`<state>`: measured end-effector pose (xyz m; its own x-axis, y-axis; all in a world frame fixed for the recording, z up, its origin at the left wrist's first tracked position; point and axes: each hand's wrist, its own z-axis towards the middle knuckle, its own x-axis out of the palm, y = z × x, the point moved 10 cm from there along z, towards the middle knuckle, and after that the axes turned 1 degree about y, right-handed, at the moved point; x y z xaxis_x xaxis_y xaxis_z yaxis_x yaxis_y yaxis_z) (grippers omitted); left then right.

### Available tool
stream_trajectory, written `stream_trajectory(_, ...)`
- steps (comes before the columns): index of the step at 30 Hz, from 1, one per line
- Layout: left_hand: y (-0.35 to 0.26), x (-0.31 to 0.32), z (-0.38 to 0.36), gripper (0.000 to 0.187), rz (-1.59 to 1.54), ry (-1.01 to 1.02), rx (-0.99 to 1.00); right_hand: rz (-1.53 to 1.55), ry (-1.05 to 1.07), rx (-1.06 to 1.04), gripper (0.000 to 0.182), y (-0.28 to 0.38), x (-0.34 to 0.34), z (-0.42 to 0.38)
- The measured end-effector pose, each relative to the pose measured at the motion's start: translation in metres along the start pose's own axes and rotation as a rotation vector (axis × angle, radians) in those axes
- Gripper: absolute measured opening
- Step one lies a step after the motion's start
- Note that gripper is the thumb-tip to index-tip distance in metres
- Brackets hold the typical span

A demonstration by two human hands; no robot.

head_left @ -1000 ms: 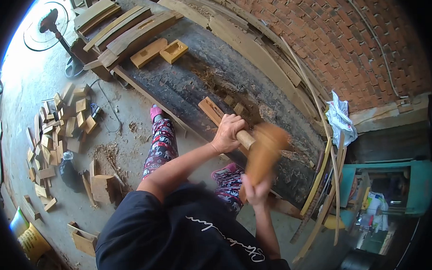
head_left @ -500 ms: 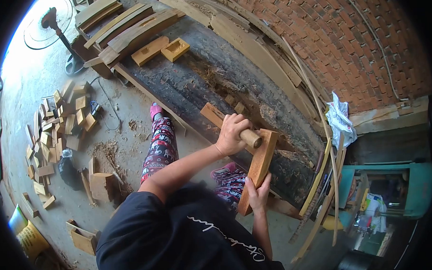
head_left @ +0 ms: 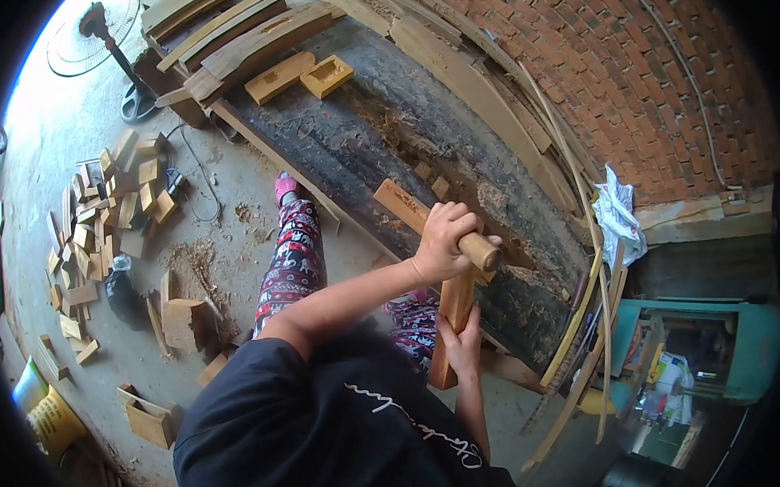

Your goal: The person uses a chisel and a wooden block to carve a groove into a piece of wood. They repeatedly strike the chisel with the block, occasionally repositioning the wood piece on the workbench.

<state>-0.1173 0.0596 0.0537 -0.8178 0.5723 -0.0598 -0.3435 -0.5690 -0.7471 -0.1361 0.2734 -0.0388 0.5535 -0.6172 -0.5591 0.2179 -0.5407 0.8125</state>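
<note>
My left hand (head_left: 446,240) is wrapped round a thick round wooden handle (head_left: 485,252), its blunt end towards me. What the handle joins to is hidden by the fist. Below it, my right hand (head_left: 462,337) grips a long reddish-brown wooden block (head_left: 456,303) near its lower end. The block's upper end is covered by the left hand and handle. A squared wooden bar (head_left: 401,204) runs up and left from beneath the left hand, over the dark workbench (head_left: 352,142). How bar and block meet cannot be seen.
Curved wooden pieces (head_left: 267,46) and two hollowed yellowish blocks (head_left: 326,76) lie at the bench's far end. Wood offcuts (head_left: 106,219) are heaped on the floor at left. Thin strips (head_left: 612,322) lean at right, by a green machine (head_left: 746,347) and brick wall (head_left: 608,90).
My left hand has moved right with the round handle and now covers the block's upper end. The block stands more upright in view. My right hand keeps its grip.
</note>
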Motion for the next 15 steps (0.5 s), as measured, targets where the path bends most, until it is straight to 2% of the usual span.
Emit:
stream_trajectory(5, 0.011, 0.006, -0.005, 0.034, 0.008, 0.039, -0.073, 0.017, -0.067, 0.019, 0.049, 0.006, -0.015, -0.008)
stream_trajectory(12, 0.015, 0.004, -0.007, 0.036, 0.031, 0.015, -0.081, 0.045, -0.091, 0.047, 0.049, 0.010, -0.028, -0.009)
stream_trajectory(15, 0.017, 0.008, -0.008, 0.036, 0.052, 0.043, -0.080, 0.010, -0.138, -0.040, 0.050, 0.026, -0.038, -0.007)
